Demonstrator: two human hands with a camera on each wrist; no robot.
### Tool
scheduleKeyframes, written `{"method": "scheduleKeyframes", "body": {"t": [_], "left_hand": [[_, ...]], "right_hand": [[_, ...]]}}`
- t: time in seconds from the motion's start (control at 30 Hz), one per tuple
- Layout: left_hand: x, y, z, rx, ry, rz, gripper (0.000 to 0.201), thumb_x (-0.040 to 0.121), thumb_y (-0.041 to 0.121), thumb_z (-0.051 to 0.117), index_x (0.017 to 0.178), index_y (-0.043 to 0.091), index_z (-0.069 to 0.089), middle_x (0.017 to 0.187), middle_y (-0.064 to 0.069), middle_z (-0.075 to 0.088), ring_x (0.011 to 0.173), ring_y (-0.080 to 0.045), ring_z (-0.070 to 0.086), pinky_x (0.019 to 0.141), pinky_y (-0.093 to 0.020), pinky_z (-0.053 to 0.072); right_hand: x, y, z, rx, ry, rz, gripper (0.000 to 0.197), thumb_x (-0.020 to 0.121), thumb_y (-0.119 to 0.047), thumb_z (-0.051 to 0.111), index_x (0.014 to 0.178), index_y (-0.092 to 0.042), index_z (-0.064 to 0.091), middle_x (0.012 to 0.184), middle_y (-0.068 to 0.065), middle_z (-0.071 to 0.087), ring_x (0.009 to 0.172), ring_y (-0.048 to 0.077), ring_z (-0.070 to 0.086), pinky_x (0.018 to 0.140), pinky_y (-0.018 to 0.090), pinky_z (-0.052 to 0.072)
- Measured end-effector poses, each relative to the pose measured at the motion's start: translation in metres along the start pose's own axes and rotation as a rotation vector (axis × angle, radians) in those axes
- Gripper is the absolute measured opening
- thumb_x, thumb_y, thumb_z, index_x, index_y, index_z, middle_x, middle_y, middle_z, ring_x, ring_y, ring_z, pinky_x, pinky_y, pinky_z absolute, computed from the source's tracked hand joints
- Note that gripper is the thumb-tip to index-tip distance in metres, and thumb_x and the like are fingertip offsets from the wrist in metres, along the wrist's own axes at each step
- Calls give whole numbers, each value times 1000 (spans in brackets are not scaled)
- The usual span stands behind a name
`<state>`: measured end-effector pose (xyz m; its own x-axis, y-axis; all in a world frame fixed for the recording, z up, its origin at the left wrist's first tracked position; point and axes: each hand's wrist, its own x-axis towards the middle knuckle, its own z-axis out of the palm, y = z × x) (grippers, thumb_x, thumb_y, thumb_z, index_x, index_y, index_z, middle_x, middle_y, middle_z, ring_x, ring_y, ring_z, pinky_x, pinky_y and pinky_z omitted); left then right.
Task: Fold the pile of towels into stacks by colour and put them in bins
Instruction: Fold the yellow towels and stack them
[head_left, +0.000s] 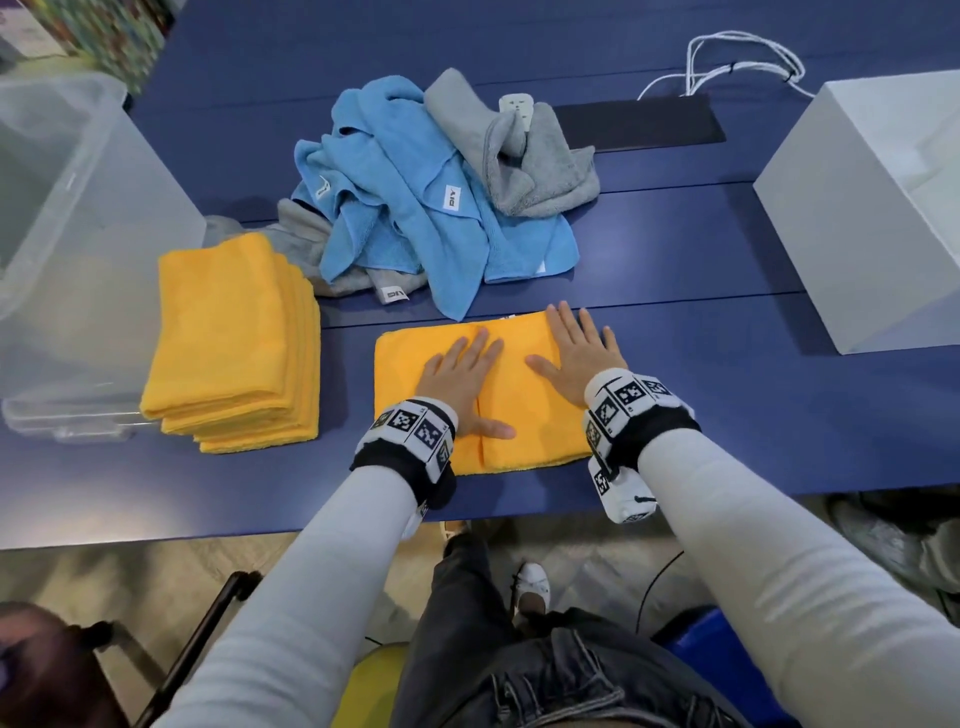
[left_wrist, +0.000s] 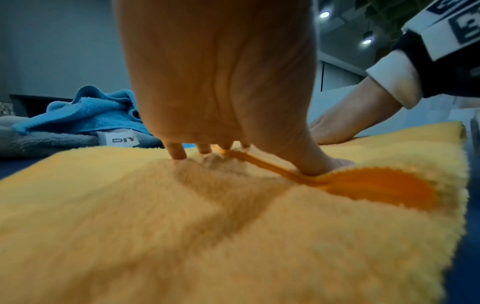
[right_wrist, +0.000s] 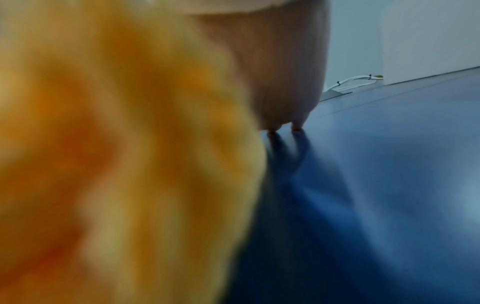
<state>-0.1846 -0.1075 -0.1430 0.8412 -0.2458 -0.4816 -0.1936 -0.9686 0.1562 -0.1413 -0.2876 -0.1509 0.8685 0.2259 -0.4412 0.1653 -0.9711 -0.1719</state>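
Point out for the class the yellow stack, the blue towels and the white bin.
yellow stack (head_left: 223, 332): head view, top face of the uppermost folded towel.
blue towels (head_left: 395, 208): head view, middle of the crumpled heap.
white bin (head_left: 841, 249): head view, its near outer wall.

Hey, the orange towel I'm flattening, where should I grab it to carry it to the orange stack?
Probably by its two short ends, one hand from each side. The orange towel lies flat and wide under your left hand and right hand, with a loose flap down the middle; sliding fingers under both ends should keep the fold closed on the way to the folded stack.
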Motion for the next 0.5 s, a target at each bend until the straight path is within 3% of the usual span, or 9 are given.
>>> {"method": "scheduleKeyframes", "body": {"t": [0.07,0.13,0.2,0.27,0.33,0.37,0.4,0.5], "left_hand": [[-2,1,-2,-24,25,-22,123,64,70,65,148,25,-13,156,2,-21,145,-23,-11,117,-43,6],[-7,1,-4,-10,38,-13,123,63,70,64,148,25,-13,156,1,-21,145,-25,-13,117,-43,4],[-12,3,-1,17,-12,9,123,65,70,64,148,25,-13,156,0,-22,144,-26,-16,117,-45,0],[-16,6,4,14,-73,3,123,66,70,63,148,24,-15,155,0,-25,144,-28,-18,117,-46,-3],[-15,10,7,-3,-96,-13,123,66,69,63,147,23,-17,154,0,-27,143,-29,-18,116,-47,-3],[-13,13,7,-9,-99,-15,124,66,69,64,147,23,-18,154,0,-27,143,-30,-19,116,-48,-3],[-10,16,7,-14,-100,-13,124,66,68,65,147,23,-18,154,0,-27,143,-30,-19,116,-48,-3],[-2,31,4,-24,-97,4,123,66,66,66,147,24,-16,154,0,-26,143,-31,-18,116,-48,-3]], "right_hand": [[-6,-1,-3,25,19,12,74,96,-54,28,151,-21,-9,159,-1,-12,147,24,-7,118,47,2],[-18,0,-6,128,123,66,69,97,-43,40,151,-16,5,159,5,5,145,28,12,114,45,19],[-33,3,-7,342,239,175,59,95,-30,48,145,-10,24,145,12,35,131,32,36,99,42,37],[-42,7,-4,601,203,295,48,92,-26,54,133,-7,39,123,12,52,116,31,49,87,38,41],[-46,10,4,769,93,327,26,88,-27,61,102,-8,54,96,8,54,92,25,52,75,32,40],[-46,11,6,821,81,317,20,86,-26,63,82,-10,51,82,7,49,80,23,49,67,30,37],[-45,14,7,874,74,313,28,85,-24,63,69,-13,43,71,4,44,71,20,45,60,30,34],[-46,22,-5,981,80,286,34,86,-21,61,65,-16,35,68,2,39,61,16,40,55,28,30]]}}
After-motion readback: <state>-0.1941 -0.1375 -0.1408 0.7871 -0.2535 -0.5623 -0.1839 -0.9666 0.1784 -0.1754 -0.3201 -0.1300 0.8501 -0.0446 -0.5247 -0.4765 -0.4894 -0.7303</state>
